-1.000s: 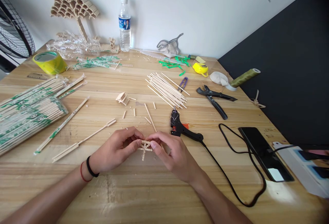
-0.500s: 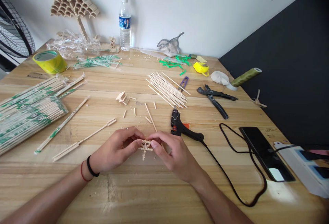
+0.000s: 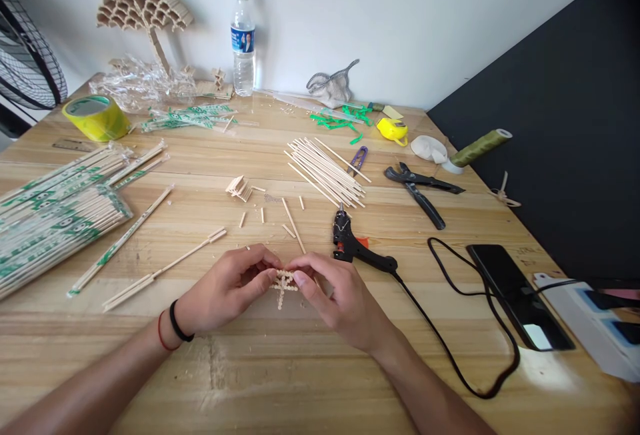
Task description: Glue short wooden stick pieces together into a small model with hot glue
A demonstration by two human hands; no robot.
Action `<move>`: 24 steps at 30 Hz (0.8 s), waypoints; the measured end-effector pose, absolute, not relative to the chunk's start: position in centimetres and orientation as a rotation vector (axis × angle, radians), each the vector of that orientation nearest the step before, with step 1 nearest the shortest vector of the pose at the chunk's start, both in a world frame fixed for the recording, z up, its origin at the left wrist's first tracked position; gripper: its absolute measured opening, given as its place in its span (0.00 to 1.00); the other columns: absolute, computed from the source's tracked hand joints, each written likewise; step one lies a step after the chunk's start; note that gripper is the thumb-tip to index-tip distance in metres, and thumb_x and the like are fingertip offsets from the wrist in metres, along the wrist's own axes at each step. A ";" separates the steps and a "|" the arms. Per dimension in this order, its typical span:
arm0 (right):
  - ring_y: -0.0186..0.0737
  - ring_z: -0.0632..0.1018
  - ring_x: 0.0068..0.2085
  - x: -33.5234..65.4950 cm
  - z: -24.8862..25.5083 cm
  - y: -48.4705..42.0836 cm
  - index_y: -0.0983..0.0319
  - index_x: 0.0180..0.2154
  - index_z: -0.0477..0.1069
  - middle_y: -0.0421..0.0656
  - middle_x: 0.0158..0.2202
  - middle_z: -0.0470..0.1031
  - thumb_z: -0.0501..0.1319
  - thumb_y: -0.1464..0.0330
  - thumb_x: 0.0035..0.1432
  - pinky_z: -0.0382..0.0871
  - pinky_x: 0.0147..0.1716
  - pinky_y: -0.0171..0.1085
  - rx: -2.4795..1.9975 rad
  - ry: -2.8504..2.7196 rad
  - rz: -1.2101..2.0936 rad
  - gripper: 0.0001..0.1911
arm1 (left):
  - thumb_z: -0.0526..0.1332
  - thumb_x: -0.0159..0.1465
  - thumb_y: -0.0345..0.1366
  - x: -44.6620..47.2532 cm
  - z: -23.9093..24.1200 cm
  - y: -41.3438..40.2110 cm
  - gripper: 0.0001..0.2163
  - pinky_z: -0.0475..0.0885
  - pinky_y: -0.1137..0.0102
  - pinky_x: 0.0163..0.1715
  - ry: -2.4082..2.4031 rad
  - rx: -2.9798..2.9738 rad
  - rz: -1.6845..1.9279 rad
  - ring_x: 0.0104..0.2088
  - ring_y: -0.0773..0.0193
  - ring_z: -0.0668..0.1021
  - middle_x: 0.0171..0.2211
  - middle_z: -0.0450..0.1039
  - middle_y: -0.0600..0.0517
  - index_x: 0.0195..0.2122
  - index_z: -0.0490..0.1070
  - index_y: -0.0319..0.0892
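Between my two hands is a small structure of short wooden stick pieces (image 3: 282, 286), their round cut ends facing me in crossing rows. My left hand (image 3: 239, 282) pinches its left side with thumb and fingers. On the other side, my right hand (image 3: 330, 292) grips it the same way, the thumb on its upper right. Just beyond my hands lie a loose stick (image 3: 293, 223) and several short cut pieces (image 3: 263, 216). A small stick model (image 3: 239, 188) sits farther back. A black hot glue gun (image 3: 357, 242) rests to the right of my right hand.
Wrapped chopsticks (image 3: 65, 235) cover the left side. Loose sticks (image 3: 327, 172) lie mid-table beside purple snips (image 3: 357, 160). Black cutters (image 3: 420, 188), a phone (image 3: 520, 296) and a power strip (image 3: 590, 325) are at right. The glue gun's cord (image 3: 450, 365) loops there. A water bottle (image 3: 243, 48) stands at the back.
Both hands keep their hold on the stick structure, with hardly any movement. The whole view has shifted very slightly.
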State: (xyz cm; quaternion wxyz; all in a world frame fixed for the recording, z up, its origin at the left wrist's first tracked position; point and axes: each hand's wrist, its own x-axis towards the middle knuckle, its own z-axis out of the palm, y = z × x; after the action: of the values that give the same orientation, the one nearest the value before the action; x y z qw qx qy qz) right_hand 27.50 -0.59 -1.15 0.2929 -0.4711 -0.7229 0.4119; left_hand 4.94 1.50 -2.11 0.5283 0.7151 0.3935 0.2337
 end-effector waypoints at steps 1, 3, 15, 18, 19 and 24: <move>0.39 0.81 0.35 27.5 -1.2 -0.6 0.59 0.43 0.77 0.42 0.37 0.82 0.58 0.65 0.71 0.74 0.36 0.35 -1.256 -1.927 1.097 0.09 | 0.55 0.75 0.44 4.9 -2.1 1.5 0.14 0.69 0.68 0.38 0.940 1.713 0.561 0.37 0.61 0.76 0.38 0.79 0.48 0.45 0.76 0.40; 0.39 0.80 0.35 27.5 -1.2 -0.6 0.59 0.43 0.77 0.42 0.37 0.82 0.58 0.65 0.71 0.73 0.36 0.35 -1.253 -1.930 1.093 0.10 | 0.55 0.75 0.44 5.0 -2.1 1.5 0.14 0.69 0.68 0.37 0.937 1.720 0.564 0.37 0.61 0.76 0.38 0.79 0.48 0.45 0.76 0.40; 0.38 0.80 0.36 27.6 -1.1 -0.6 0.60 0.43 0.77 0.42 0.37 0.82 0.58 0.66 0.71 0.73 0.36 0.33 -1.258 -1.927 1.102 0.09 | 0.54 0.75 0.44 5.0 -2.1 1.5 0.15 0.70 0.68 0.39 0.945 1.724 0.551 0.38 0.60 0.77 0.39 0.79 0.48 0.46 0.76 0.40; 0.39 0.80 0.35 27.5 -1.1 -0.6 0.59 0.43 0.77 0.42 0.37 0.82 0.58 0.65 0.71 0.73 0.36 0.34 -1.262 -1.927 1.100 0.09 | 0.54 0.75 0.44 5.0 -2.1 1.5 0.15 0.70 0.67 0.40 0.948 1.732 0.550 0.38 0.60 0.77 0.39 0.79 0.48 0.45 0.76 0.40; 0.39 0.80 0.35 27.5 -1.1 -0.6 0.59 0.43 0.77 0.42 0.37 0.82 0.58 0.65 0.71 0.73 0.36 0.34 -1.262 -1.928 1.098 0.09 | 0.54 0.75 0.44 5.0 -2.1 1.5 0.15 0.70 0.67 0.40 0.948 1.733 0.549 0.38 0.60 0.77 0.39 0.79 0.48 0.46 0.76 0.40; 0.39 0.80 0.35 27.6 -1.1 -0.7 0.59 0.43 0.77 0.42 0.36 0.82 0.58 0.65 0.71 0.73 0.36 0.34 -1.260 -1.932 1.091 0.09 | 0.54 0.75 0.44 5.0 -2.1 1.5 0.15 0.70 0.67 0.40 0.952 1.723 0.546 0.38 0.60 0.77 0.39 0.79 0.48 0.46 0.76 0.40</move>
State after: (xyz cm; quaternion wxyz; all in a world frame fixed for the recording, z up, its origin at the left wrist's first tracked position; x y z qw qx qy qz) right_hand 27.57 -0.66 -1.10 0.2906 -0.4726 -0.7245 0.4091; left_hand 4.97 1.50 -2.08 0.5223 0.7193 0.3973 0.2278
